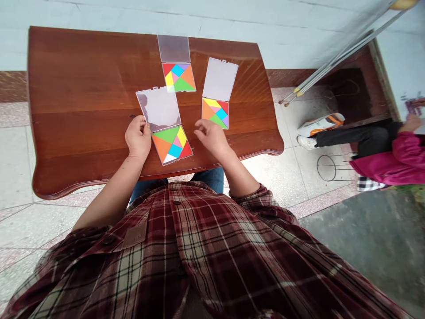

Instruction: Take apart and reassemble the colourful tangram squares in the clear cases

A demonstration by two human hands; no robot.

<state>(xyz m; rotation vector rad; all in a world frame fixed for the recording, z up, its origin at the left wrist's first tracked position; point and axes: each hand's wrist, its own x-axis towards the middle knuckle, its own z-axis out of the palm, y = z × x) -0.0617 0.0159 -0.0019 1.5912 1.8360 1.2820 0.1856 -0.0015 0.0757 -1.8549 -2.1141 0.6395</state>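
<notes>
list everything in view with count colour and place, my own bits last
tangram cases: three, clear, open, on the table
tangram pieces: about twenty, multicoloured, in the cases
table: one, reddish brown, before you
wall: one, pale, behind table
floor: one, mostly pale, under table
poles: several, silvery, upper right
bag: one, white and orange, floor right
wire frame: one, black, right
seated person: one, magenta top, right edge
plaid shirt: one, dark red, foreground
jeans: one pair, blue, below table edge
left hand: one, bare, beside the nearest case
right hand: one, bare, right of the nearest case
</notes>
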